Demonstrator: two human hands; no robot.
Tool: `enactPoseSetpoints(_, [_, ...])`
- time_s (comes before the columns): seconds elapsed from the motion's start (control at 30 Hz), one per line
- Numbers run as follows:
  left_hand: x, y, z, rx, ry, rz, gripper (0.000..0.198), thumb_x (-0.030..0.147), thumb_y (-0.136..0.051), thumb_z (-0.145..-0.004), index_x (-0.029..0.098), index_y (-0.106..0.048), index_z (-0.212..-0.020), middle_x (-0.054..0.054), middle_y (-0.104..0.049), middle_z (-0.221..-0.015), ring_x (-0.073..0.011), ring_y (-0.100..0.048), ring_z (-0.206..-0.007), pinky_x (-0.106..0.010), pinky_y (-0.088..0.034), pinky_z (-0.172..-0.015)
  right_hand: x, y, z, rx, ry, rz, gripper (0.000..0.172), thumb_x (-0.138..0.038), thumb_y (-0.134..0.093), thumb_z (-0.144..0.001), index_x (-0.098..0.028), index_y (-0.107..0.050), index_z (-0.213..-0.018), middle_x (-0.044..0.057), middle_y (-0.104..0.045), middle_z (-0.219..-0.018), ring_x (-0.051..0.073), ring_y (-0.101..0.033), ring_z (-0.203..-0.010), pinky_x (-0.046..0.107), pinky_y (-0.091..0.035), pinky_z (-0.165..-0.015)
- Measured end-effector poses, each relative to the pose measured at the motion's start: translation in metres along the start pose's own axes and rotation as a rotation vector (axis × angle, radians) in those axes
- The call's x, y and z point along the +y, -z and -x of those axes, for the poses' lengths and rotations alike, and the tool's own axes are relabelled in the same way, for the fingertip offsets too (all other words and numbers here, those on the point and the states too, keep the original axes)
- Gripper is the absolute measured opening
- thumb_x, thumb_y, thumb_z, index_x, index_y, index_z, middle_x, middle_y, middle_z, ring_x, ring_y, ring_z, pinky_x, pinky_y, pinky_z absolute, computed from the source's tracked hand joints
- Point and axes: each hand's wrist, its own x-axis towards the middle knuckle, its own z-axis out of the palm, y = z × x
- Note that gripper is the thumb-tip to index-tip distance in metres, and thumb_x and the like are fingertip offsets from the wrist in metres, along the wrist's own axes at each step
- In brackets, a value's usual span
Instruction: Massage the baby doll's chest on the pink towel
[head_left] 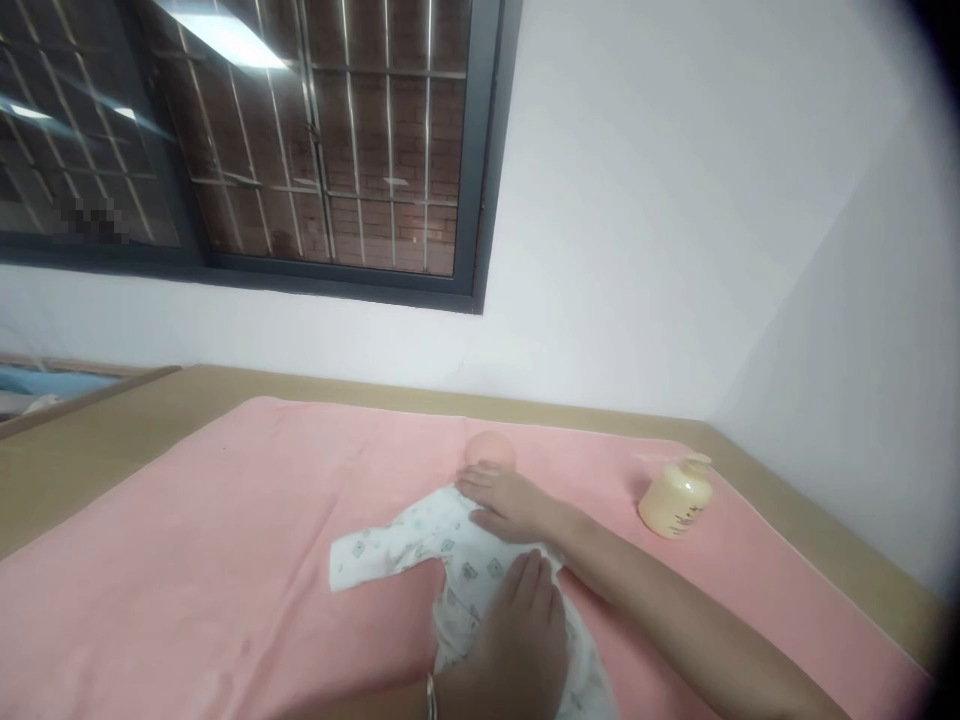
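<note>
A baby doll lies on its back on the pink mat (pixel 210 540), dressed in a white garment (pixel 469 575) with a small print. Its round, bare head (pixel 491 447) points toward the wall, and one sleeve stretches out to the left. My right hand (pixel 510 500) reaches in from the right and rests across the doll's neck and upper chest, fingers extended. Lower down, my left hand (pixel 525 630), with a bracelet at the wrist, lies over the front of the garment, its fingers laid along the cloth and its thumb hidden. The doll's other sleeve is covered by my arms.
A cream pump bottle (pixel 675 498) stands on the mat to the right. The mat covers a wooden tabletop (pixel 225 380) that meets a white wall (pixel 637 200). Above is a dark-framed window (pixel 472 150) with bars. Blue cloth (pixel 52 382) shows beyond the table's left side.
</note>
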Motion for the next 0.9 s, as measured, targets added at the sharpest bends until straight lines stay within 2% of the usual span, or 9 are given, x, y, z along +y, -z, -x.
enactPoseSetpoints(0.1, [0.001, 0.0, 0.0, -0.02, -0.022, 0.01, 0.031, 0.022, -0.051, -0.082, 0.008, -0.066, -0.105, -0.016, -0.064, -0.116, -0.0294, -0.054, -0.117, -0.046, -0.034, -0.107, -0.001, 0.002, 0.001, 0.026, 0.029, 0.0, 0.054, -0.038, -0.041, -0.095, -0.015, -0.037, -0.144, 0.011, -0.036, -0.147, 0.022, -0.026, -0.139, 0.043, -0.013, -0.115])
enactPoseSetpoints(0.27, [0.0, 0.0, 0.0, 0.026, 0.009, 0.013, 0.027, 0.018, -0.05, -0.081, 0.01, -0.067, -0.1, -0.014, -0.065, -0.115, -0.0285, -0.055, -0.116, -0.045, -0.034, -0.107, -0.003, 0.0, 0.001, 0.009, 0.033, 0.006, 0.05, -0.033, -0.039, -0.095, -0.015, -0.04, -0.142, 0.011, -0.039, -0.145, 0.022, -0.03, -0.137, 0.044, -0.016, -0.114])
enactPoseSetpoints(0.4, [0.0, 0.0, -0.001, -0.033, -0.026, 0.011, 0.031, 0.022, -0.049, -0.083, 0.009, -0.066, -0.105, -0.016, -0.063, -0.119, -0.0276, -0.054, -0.117, -0.045, -0.033, -0.108, -0.004, -0.001, 0.004, 0.042, 0.022, 0.013, 0.05, -0.036, -0.039, -0.095, -0.016, -0.041, -0.142, 0.011, -0.039, -0.146, 0.023, -0.03, -0.137, 0.045, -0.016, -0.115])
enactPoseSetpoints(0.47, [0.001, -0.002, -0.001, 0.019, 0.014, 0.013, 0.028, 0.017, -0.05, -0.08, 0.01, -0.067, -0.101, -0.015, -0.064, -0.118, -0.0268, -0.055, -0.115, -0.045, -0.033, -0.108, -0.004, -0.004, 0.007, 0.042, 0.025, 0.034, 0.05, -0.037, -0.038, -0.096, -0.016, -0.041, -0.141, 0.011, -0.036, -0.147, 0.024, -0.029, -0.137, 0.045, -0.016, -0.114])
enactPoseSetpoints(0.6, [0.004, -0.008, 0.0, 0.107, 0.04, 0.037, 0.027, 0.015, -0.05, -0.077, 0.01, -0.069, -0.095, -0.015, -0.066, -0.115, -0.0279, -0.056, -0.114, -0.045, -0.037, -0.105, -0.003, -0.006, 0.009, 0.146, 0.006, 0.075, 0.053, -0.037, -0.037, -0.096, -0.012, -0.039, -0.142, 0.014, -0.028, -0.151, 0.025, -0.021, -0.14, 0.048, -0.014, -0.114])
enactPoseSetpoints(0.7, [0.005, -0.012, 0.001, 0.13, 0.067, 0.033, 0.026, 0.014, -0.05, -0.076, 0.011, -0.069, -0.094, -0.014, -0.067, -0.113, -0.0268, -0.057, -0.112, -0.044, -0.039, -0.103, -0.002, -0.005, 0.007, 0.095, 0.015, 0.044, 0.05, -0.038, -0.036, -0.097, -0.016, -0.041, -0.141, 0.012, -0.035, -0.148, 0.024, -0.028, -0.137, 0.045, -0.017, -0.114])
enactPoseSetpoints(0.83, [0.006, -0.018, 0.003, 0.143, 0.079, 0.028, 0.026, 0.012, -0.05, -0.077, 0.012, -0.068, -0.095, -0.012, -0.067, -0.113, -0.0265, -0.057, -0.113, -0.044, -0.039, -0.104, -0.005, -0.002, 0.006, 0.084, -0.014, 0.032, 0.056, -0.041, -0.041, -0.095, -0.013, -0.037, -0.144, 0.014, -0.03, -0.15, 0.024, -0.025, -0.139, 0.043, -0.016, -0.114])
enactPoseSetpoints(0.9, [0.007, -0.021, 0.003, 0.141, 0.085, 0.028, 0.024, 0.011, -0.05, -0.077, 0.012, -0.067, -0.095, -0.013, -0.066, -0.113, -0.0267, -0.057, -0.113, -0.046, -0.037, -0.105, -0.008, -0.003, 0.006, 0.048, -0.025, 0.034, 0.052, -0.04, -0.042, -0.095, -0.016, -0.041, -0.141, 0.012, -0.035, -0.148, 0.024, -0.028, -0.137, 0.043, -0.016, -0.114])
